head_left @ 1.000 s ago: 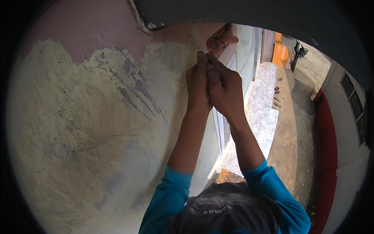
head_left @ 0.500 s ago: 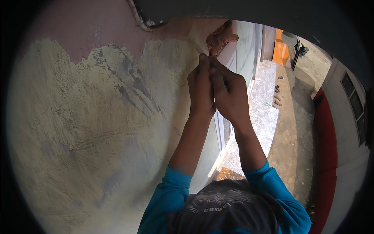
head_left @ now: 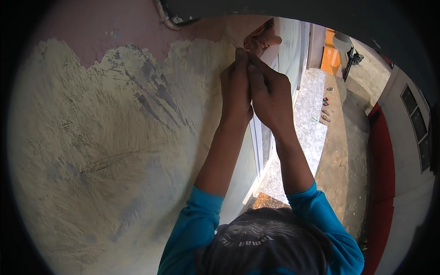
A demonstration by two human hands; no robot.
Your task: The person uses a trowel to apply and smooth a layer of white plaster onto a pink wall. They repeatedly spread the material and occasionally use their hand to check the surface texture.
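Observation:
My left hand (head_left: pixel 236 87) and my right hand (head_left: pixel 271 98) are raised together against the wall, closed, with their fingertips meeting. A thin pale strip (head_left: pixel 233 40) juts up and left from the fingertips; my fingers hide the rest of it, so I cannot tell its kind. The wall (head_left: pixel 91 137) beside them has rough cream and grey smears over its lower part and pinkish paint above, with an uneven border. Just past my fingertips, at the wall's corner, is a reddish-brown lumpy piece (head_left: pixel 259 41).
A dark overhang (head_left: pixel 275 9) runs along the top, with a pale pipe (head_left: pixel 165 17) under it at the left. Below right lie a pale tiled walkway (head_left: pixel 305 137), several shoes (head_left: pixel 326 110) and a red low wall (head_left: pixel 382 183). An orange panel (head_left: pixel 330 57) stands farther off.
Both hands have risen slightly in the picture, still together at the same part of the wall. The view has shifted a little; the closed grip looks the same.

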